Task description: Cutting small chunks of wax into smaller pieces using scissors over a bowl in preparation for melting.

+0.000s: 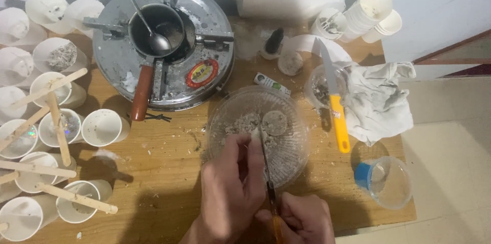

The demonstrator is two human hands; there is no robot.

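Observation:
My left hand [230, 188] pinches a small pale wax piece [254, 134] over a clear plastic bowl [291, 157]. My right hand [302, 221] grips the handle of a thin knife [266, 165], whose blade runs up against that piece. Inside the bowl lie grey wax shavings [240, 123] and a round wax disc [274, 122]. Both hands are near the table's front edge.
A round metal stove [204, 29] holds a small pot with a ladle [153, 37]. Several white paper cups [102, 127] with wooden sticks [59, 131] stand left. A yellow-handled knife [337, 116], white cloth [381, 101], stacked cups [371, 11] and a clear cup [391, 182] sit right.

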